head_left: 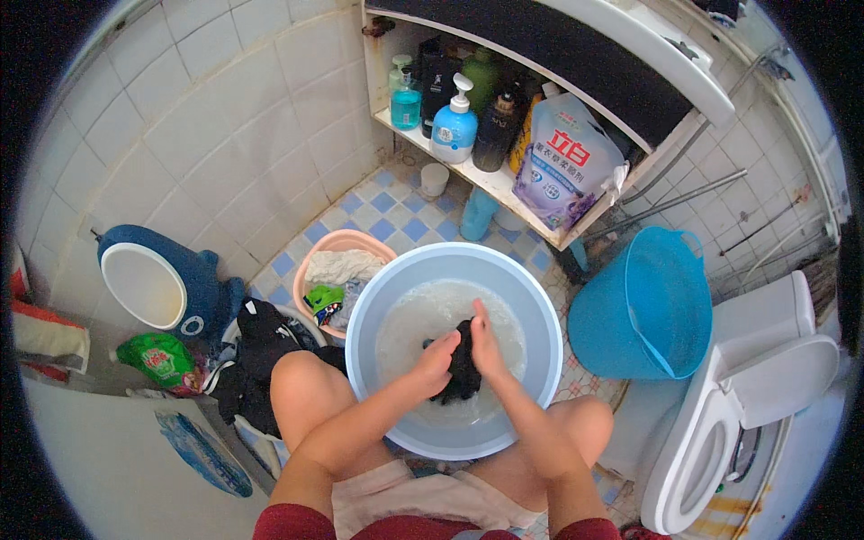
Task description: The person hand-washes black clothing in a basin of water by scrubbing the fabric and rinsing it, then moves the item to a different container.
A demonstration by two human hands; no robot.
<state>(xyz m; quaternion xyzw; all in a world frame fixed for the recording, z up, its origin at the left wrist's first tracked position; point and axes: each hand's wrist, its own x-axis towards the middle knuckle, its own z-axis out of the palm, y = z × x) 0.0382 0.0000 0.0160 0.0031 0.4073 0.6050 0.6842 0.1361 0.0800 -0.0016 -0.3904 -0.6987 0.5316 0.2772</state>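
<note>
A wet black cloth [462, 373], bunched up, is between my two hands over the large light-blue basin [364, 351]. Cloudy, slightly foamy water [400, 328] fills the bottom of the basin. My left hand [438, 358] has its fingers closed on the cloth's left side. Against its right side presses my right hand [485, 342], gripping the cloth with the thumb side up. The lower end of the cloth hangs down to the water. What kind of garment it is cannot be made out.
A pink basin [306, 261] of clothes and a tub of dark clothes [270, 360] stand at the left. To the right are a blue bucket [621, 306] and a white toilet [702, 477]. Several bottles line the cabinet shelf [495, 184] ahead. My knees flank the basin.
</note>
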